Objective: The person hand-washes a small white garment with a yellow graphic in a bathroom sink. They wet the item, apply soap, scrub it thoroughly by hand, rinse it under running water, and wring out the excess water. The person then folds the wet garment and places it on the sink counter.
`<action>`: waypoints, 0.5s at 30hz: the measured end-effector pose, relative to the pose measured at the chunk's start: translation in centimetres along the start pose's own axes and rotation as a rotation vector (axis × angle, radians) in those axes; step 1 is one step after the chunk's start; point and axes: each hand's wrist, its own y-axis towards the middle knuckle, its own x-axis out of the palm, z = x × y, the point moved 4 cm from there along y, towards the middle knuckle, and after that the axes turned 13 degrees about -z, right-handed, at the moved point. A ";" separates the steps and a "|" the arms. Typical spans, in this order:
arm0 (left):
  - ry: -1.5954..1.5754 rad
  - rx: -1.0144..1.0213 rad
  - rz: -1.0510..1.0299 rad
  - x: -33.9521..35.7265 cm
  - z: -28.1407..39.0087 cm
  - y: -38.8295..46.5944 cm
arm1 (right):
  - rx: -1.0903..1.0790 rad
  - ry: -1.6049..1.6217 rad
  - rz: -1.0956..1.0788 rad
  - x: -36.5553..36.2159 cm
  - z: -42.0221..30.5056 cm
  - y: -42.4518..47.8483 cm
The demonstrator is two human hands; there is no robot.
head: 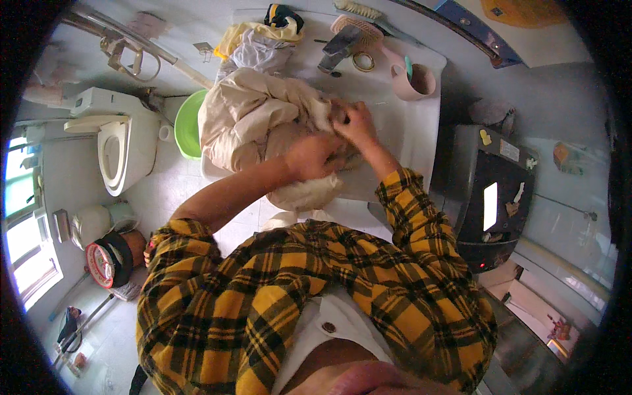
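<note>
A bulky beige padded garment (242,113) lies bunched over the left part of a white sink counter (414,128), and part of it hangs over the near edge. My left hand (316,155) is on the garment near that edge; it is blurred and its fingers are mostly hidden. Just beyond it, my right hand (354,123) has its fingers closed on the garment's right edge. White cloth (259,52) and yellow cloth (234,37) are heaped behind the garment.
A pink cup (419,86), a gold-coloured ring (363,61), a dark tap (340,47) and brushes stand or lie along the counter's back. A green basin (187,126) and a toilet (116,148) are at the left. A black washing machine (493,192) stands at the right.
</note>
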 end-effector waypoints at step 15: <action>0.322 -0.325 0.501 0.9 -8.5 5.3 | -0.122 -0.493 0.168 5.7 0.7 -3.5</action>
